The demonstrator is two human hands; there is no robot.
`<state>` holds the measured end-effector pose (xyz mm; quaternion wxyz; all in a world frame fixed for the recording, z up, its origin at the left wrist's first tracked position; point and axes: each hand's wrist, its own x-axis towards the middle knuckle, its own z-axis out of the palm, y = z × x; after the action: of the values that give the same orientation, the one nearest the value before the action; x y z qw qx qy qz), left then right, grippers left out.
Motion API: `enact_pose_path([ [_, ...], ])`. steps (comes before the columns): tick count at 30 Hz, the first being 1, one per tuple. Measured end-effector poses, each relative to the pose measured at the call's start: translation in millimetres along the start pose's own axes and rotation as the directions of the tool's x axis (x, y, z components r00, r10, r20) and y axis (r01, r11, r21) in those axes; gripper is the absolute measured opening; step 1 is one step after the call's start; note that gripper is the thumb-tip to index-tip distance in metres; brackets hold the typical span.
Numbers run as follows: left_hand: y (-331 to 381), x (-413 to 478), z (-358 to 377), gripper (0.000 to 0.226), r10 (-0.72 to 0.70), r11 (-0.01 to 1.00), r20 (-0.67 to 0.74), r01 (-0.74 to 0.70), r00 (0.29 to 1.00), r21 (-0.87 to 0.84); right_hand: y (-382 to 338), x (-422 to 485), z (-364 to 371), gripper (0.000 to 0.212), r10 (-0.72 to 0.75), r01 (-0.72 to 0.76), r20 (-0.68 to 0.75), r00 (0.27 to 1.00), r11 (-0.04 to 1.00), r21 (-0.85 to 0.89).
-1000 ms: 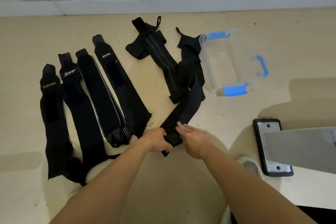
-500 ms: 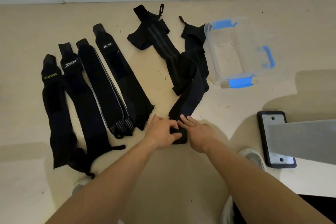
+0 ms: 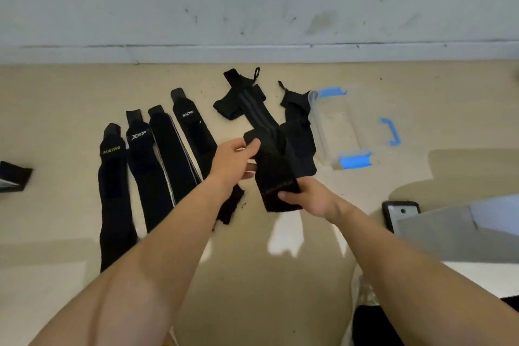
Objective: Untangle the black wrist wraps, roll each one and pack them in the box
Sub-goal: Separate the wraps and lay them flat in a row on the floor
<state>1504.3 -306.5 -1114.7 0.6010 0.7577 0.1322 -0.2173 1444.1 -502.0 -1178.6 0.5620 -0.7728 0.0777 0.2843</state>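
Both hands hold one black wrist wrap lifted off the floor in the middle. My left hand pinches its upper part, and my right hand grips its lower end. Several black wraps lie flat side by side on the floor to the left. Behind the held wrap, two more wraps lie tangled across each other. The clear plastic box with blue latches stands open on the floor to the right, nothing visible inside.
A wall runs along the back of the beige floor. A black-framed device and a grey panel lie at the right. A dark object sits at the left edge. Shadows fall across the floor.
The hands were pressing the wrap's near end against the floor; now they have lifted it up and forward. The camera has tilted up, showing more wall.
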Motion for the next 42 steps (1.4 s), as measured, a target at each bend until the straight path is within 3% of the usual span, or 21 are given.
enact_pose_path([
  [3, 31.3, -11.8, -3.3, 0.032, 0.001, 0.984, 0.073, 0.012, 0.997, -0.18, -38.5, -24.8, -13.1, 0.011, -0.05, 0.05, -0.002, 0.999, 0.987, 0.153],
  [7, 49.4, -32.2, -2.9, 0.033, 0.047, 0.971, 0.201, 0.002, 0.978, -0.237, -75.9, -50.5, -16.4, 0.017, -0.114, 0.117, -0.028, 0.993, 0.963, 0.244],
  [11, 53.7, -44.4, -8.6, 0.029, 0.12, 0.936, 0.148, -0.062, 0.982, -0.348, -84.4, -67.9, -9.3, 0.032, -0.15, 0.153, -0.033, 0.988, 0.938, 0.311],
  [15, 58.7, -51.3, -23.6, 0.029, 0.173, 0.914, 0.136, -0.108, 0.975, -0.391, -72.2, -76.7, 2.2, 0.024, -0.13, 0.113, 0.04, 0.991, 0.951, 0.287],
  [18, 62.4, -51.9, -31.8, 0.029, 0.2, 0.874, 0.063, -0.149, 0.978, -0.462, -61.6, -81.6, 6.8, 0.009, -0.065, 0.036, 0.119, 0.991, 0.972, 0.231],
  [23, 72.5, -47.3, -44.8, 0.029, 0.202, 0.82, -0.056, -0.2, 0.978, -0.536, -39.6, -84.6, 18.1, 0.029, 0.135, -0.157, 0.242, 0.961, 0.985, 0.072],
  [26, 69.3, -40.4, -55.5, 0.029, 0.179, 0.82, -0.124, -0.218, 0.976, -0.529, -19.1, -84.0, 29.8, 0.032, 0.266, -0.267, 0.324, 0.908, 0.963, -0.042],
  [31, 37.2, -28.8, -57.2, 0.028, 0.141, 0.834, -0.124, -0.185, 0.982, -0.519, 2.0, -78.2, 41.5, 0.044, 0.383, -0.388, 0.448, 0.808, 0.918, -0.084],
  [33, 21.2, -23.5, -53.3, 0.027, 0.08, 0.851, -0.113, -0.127, 0.99, -0.509, 8.7, -71.2, 47.3, 0.044, 0.389, -0.366, 0.365, 0.846, 0.921, -0.135],
  [37, -11.7, -15.6, -44.7, 0.026, -0.048, 0.893, -0.056, 0.018, 0.997, -0.449, 27.5, -51.0, 50.2, 0.049, 0.351, -0.341, -0.022, 0.936, 0.89, -0.304],
  [42, -42.2, -9.6, -20.9, 0.023, -0.111, 0.939, 0.018, 0.111, 0.994, -0.327, 42.1, -27.0, 34.1, 0.039, 0.378, -0.394, -0.112, 0.919, 0.87, -0.295],
])
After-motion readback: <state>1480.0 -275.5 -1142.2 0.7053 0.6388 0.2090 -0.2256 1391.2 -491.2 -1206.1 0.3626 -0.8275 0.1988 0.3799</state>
